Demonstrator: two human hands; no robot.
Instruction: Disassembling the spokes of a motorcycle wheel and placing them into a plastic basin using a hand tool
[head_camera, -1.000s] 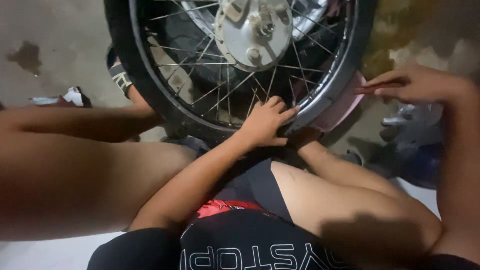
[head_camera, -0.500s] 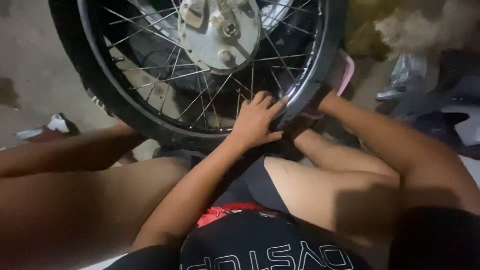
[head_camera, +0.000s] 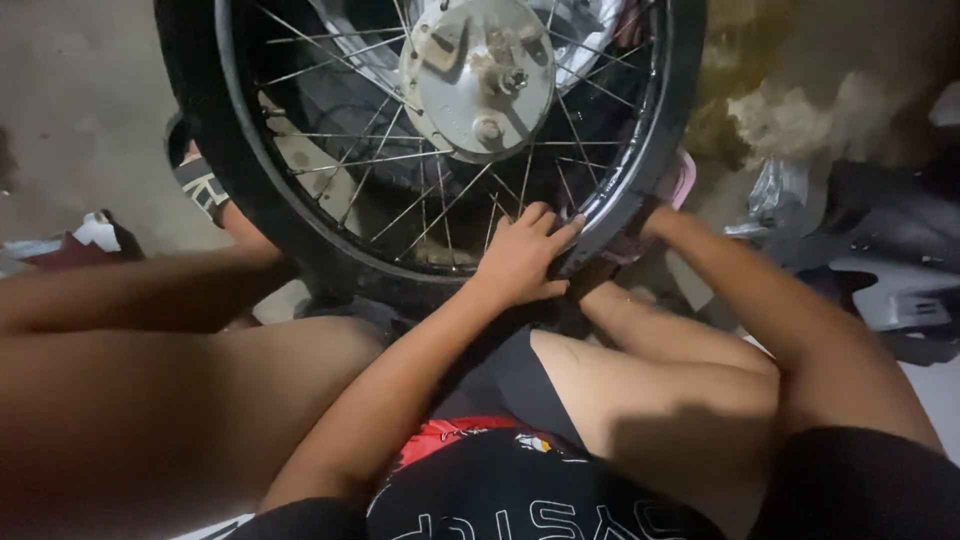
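Since half a second ago your view has swung a little to the right and the wheel (head_camera: 440, 140) now sits more central, while your left hand (head_camera: 525, 258) has stayed at the lower rim and your right arm has pushed further in behind the tyre (head_camera: 250, 210).

You have a spoked motorcycle wheel standing upright on the concrete floor (head_camera: 80, 110), between your bare legs, with its lowest part just above your knees. Expect it to be heavy and stiff; the rubber tyre will give slightly and grip well, but the shiny metal rim (head_camera: 620, 190) may feel slick. The thin spokes (head_camera: 400, 215) are poor handles, so take the wheel by the rim and tyre together, or support it at the grey hub (head_camera: 478, 75).

Your left hand lies spread on the inner rim, fingers (head_camera: 545, 222) curled loosely over the edge and among the spokes, pressing rather than clenching. Your right hand is hidden behind the tyre near a pink sandal (head_camera: 683, 178), so you cannot tell whether it is open or closed.
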